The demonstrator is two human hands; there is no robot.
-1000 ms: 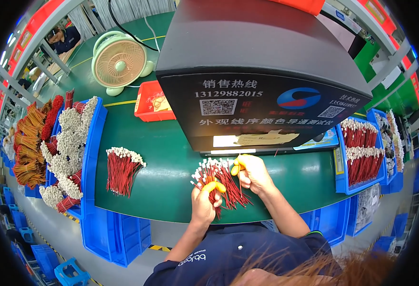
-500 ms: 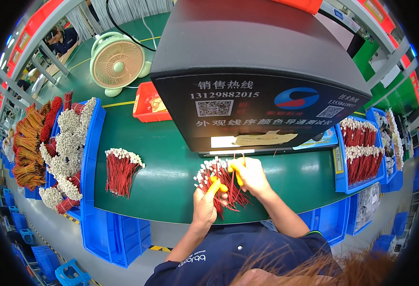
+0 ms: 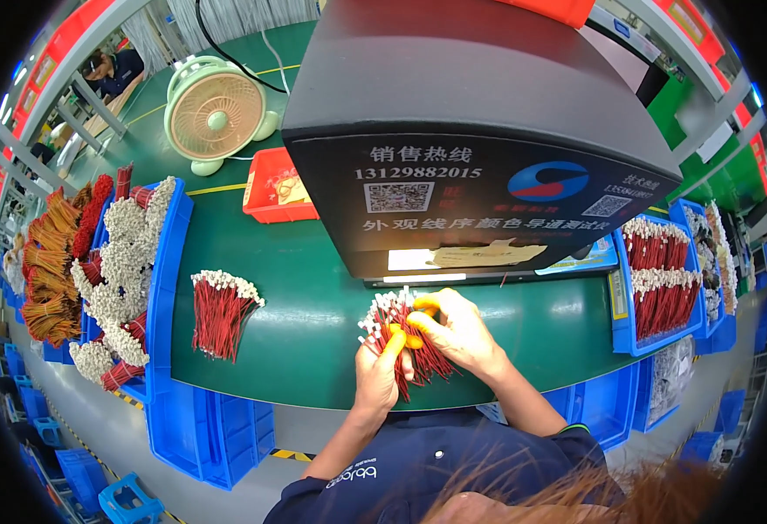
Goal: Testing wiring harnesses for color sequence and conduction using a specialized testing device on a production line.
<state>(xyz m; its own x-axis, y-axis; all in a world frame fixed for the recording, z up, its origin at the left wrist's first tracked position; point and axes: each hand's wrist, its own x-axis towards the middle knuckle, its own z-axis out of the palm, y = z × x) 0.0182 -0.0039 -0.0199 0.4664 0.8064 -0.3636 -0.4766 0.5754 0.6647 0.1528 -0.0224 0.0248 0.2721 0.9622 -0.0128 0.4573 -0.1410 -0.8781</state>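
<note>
Below the black box, a bunch of red wires with white connectors (image 3: 436, 360) fans out above the green table. My left hand (image 3: 378, 377) is closed round it from the left, thumb across the wires. From the right, my right hand (image 3: 464, 336) curves over the bunch, thumb and forefinger closed on it just below the connectors. Yellow covers sit on fingertips of both hands. Whether the right fingertips have a single wire between them cannot be made out. A second bunch of red wires (image 3: 219, 321) lies flat to the left.
The black box (image 3: 479, 96) rises right beyond my hands. Blue trays of wire bundles flank the table: one at left (image 3: 167, 262), one at right (image 3: 625, 297). Farther back are a green fan (image 3: 217, 120) and a red bin (image 3: 257, 201). A person (image 3: 117, 72) sits far left.
My right hand has moved slightly left and turned over the bunch; the wire earlier raised between its fingertips no longer shows apart. My left hand keeps its hold.
</note>
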